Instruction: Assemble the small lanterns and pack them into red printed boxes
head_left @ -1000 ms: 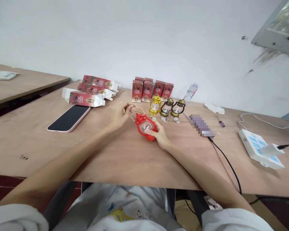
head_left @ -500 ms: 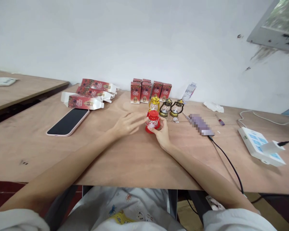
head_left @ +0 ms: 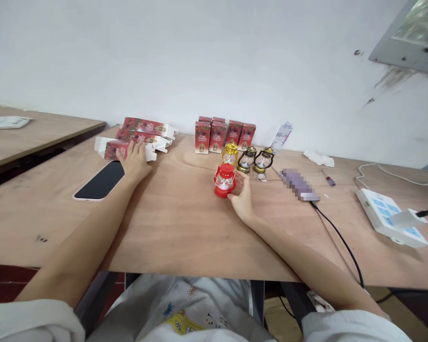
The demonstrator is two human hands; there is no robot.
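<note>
A small red lantern (head_left: pixel 224 182) with a clear globe and a wire handle stands upright on the table in front of me. My right hand (head_left: pixel 241 195) cups its right side, thumb by the base and fingers curled behind. Over to the left, my left hand (head_left: pixel 133 164) rests on the nearest open red carton (head_left: pixel 111 150), its fingers apart and covering the carton's middle. Behind the red lantern are a gold lantern (head_left: pixel 230 154) and two dark bronze lanterns (head_left: pixel 247 159), the last being the bronze lantern (head_left: pixel 263 160) at right.
Several closed red boxes (head_left: pixel 202 137) stand by the wall, with a tilted plastic bottle (head_left: pixel 282 135) near them. A pink-edged phone (head_left: pixel 98 183) lies below my left hand. Rightward are a blurred purple device (head_left: pixel 299 184) on a cable, tissue (head_left: pixel 318 158) and a power strip (head_left: pixel 385 216).
My left hand has left the red lantern and moved left onto the nearest open carton. My right hand stays at the lantern, its thumb now lower, by the base.
</note>
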